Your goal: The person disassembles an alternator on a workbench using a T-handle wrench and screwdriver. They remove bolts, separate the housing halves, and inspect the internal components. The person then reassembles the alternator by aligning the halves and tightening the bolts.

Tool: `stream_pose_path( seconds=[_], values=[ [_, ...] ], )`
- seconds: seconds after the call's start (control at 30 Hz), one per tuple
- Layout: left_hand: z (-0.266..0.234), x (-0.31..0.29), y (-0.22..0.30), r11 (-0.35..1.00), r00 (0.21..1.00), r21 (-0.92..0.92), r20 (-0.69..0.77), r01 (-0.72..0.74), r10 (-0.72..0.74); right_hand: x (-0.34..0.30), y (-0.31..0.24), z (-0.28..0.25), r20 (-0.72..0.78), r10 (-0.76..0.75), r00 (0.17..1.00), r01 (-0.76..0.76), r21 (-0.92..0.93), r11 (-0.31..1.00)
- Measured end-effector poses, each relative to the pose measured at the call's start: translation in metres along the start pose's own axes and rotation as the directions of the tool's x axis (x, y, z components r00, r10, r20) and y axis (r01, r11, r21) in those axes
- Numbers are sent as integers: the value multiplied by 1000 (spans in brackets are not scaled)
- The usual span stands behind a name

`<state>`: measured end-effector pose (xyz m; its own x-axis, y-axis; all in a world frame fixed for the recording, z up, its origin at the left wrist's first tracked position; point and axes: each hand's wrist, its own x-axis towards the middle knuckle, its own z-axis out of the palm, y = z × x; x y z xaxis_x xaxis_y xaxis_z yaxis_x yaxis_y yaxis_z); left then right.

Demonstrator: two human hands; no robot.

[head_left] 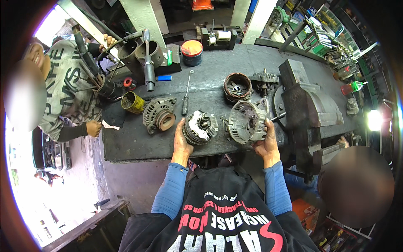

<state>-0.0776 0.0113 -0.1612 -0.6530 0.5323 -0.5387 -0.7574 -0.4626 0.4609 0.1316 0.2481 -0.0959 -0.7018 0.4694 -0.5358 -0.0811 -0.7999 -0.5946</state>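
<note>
My left hand [181,143] is closed around the side of a round alternator part [201,128] with a white piece on its face, near the bench's front edge. Just to its right, my right hand [268,143] grips the rim of a bare, slotted alternator housing [241,122]. The two parts sit side by side with a narrow gap. Left of them lies another alternator half [158,115] with a rusty pulley. A copper-wound stator ring [238,87] is behind the housing. A screwdriver [186,102] rests behind my left hand.
A big dark vise [304,109] stands at the right of the bench [138,147]. Toward the back are an orange-topped tub [192,52], metal cylinders [149,54], a yellow can [132,103] and another alternator piece [265,80]. One person [71,88] stands at the left; another is at the right.
</note>
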Motion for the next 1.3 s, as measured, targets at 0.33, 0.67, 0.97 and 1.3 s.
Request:
stream_pose_path(
  seconds=[0.33, 0.67, 0.97, 1.3],
  values=[
    [-13, 7, -6, 1000, 999, 22, -36, -10, 10, 29, -8, 56, 176, -19, 984, 26, -34, 999],
    [-13, 3, -12, 999, 998, 8, -33, -48, 48, 55, -14, 97, 318, 28, 948, -37, 24, 999],
    [-6, -7, -12, 996, 990, 62, -117, -70, 77, 79, -2, 121, 356, 45, 934, -73, 67, 995],
    [-21, -5, -20, 966, 973, 221, -158, -134, 171, 106, 3, 135, 294, 118, 948, -66, -178, 982]
  ],
)
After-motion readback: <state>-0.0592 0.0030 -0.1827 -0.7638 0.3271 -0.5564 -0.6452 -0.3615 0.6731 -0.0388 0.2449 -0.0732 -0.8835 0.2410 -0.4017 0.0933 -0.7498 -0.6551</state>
